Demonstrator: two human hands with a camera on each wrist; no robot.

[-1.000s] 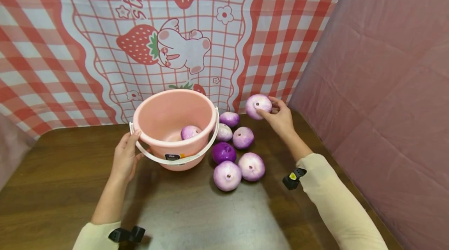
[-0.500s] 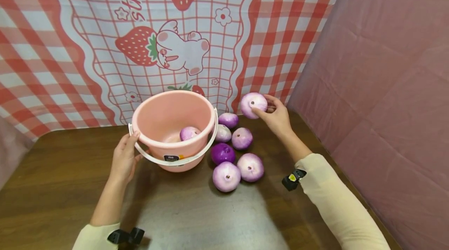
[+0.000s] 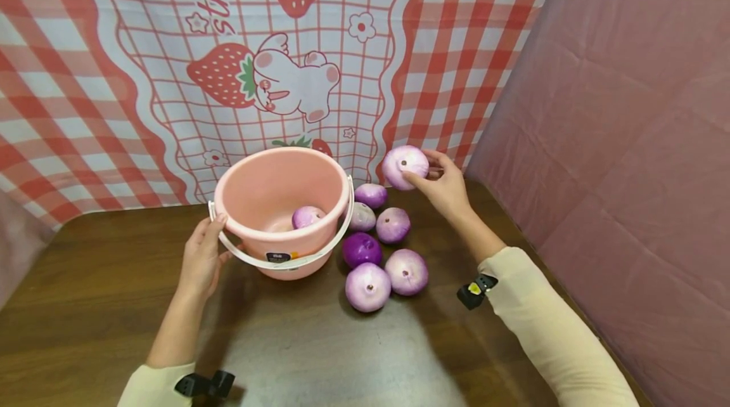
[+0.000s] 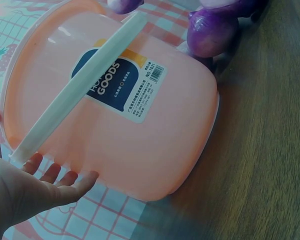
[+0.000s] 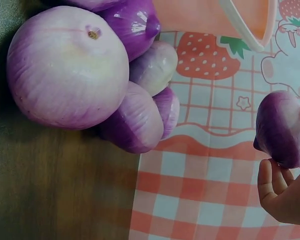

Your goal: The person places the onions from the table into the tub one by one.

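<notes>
My left hand (image 3: pixel 199 255) grips the left rim of a pink bucket (image 3: pixel 285 245), thumb on the rim and fingers against the outer wall, as the left wrist view shows. The white bucket handle (image 4: pixel 85 82) hangs down across the front, over a label. One purple onion (image 3: pixel 308 217) lies inside the bucket. Up in the air, right of the bucket, my right hand (image 3: pixel 447 188) holds another onion (image 3: pixel 405 167) between thumb and fingers. In the right wrist view the same onion (image 5: pixel 282 130) shows its darker purple side. Below it, several onions (image 3: pixel 368 287) sit on the table.
The loose onions stand close together against the bucket's right side; a dark purple one (image 3: pixel 362 250) is among them. The brown wooden table (image 3: pixel 285 343) ends at a strawberry-print cloth (image 3: pixel 365 77) behind. A pink cloth wall (image 3: pixel 616 141) rises at the right.
My right hand has carried its onion a short way left and slightly up. The left hand and bucket have stayed nearly still; the view has shifted slightly.
</notes>
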